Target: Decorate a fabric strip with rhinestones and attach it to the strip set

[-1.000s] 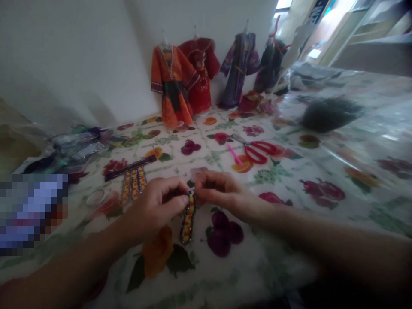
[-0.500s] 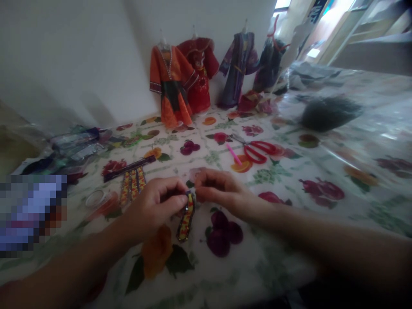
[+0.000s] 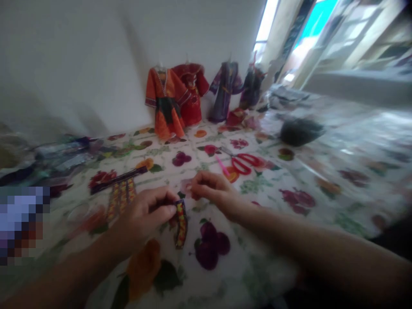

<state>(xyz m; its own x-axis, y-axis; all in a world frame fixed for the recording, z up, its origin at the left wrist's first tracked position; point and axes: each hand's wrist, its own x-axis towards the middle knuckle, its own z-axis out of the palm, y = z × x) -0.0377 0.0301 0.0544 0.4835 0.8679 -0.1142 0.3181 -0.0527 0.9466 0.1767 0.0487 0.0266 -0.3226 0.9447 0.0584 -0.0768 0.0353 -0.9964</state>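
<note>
My left hand (image 3: 151, 210) is closed, pinching the top end of a short yellow-and-red patterned trim strip (image 3: 182, 227) with dark edges. The strip hangs down from thumb and forefinger over the tablecloth. Just to its right, my right hand (image 3: 212, 189) has thumb and fingertips pressed together, a small gap from the strip. Whatever those fingertips hold, if anything, is too small and blurred to see. Beyond my left hand lie several similar patterned strips (image 3: 121, 195) beside a long dark band (image 3: 119, 179).
Red-handled scissors (image 3: 243, 163) and a pink stick (image 3: 222, 165) lie past my right hand. Against the wall stand small garments: orange (image 3: 169, 103), red (image 3: 194, 101) and purple (image 3: 223, 94). A black bundle (image 3: 301, 130) sits at right, plastic bags (image 3: 62, 150) at left.
My right hand has drawn slightly away from the strip, so its upper end shows more. The strip stays in my left hand. The whole view has shifted a little.
</note>
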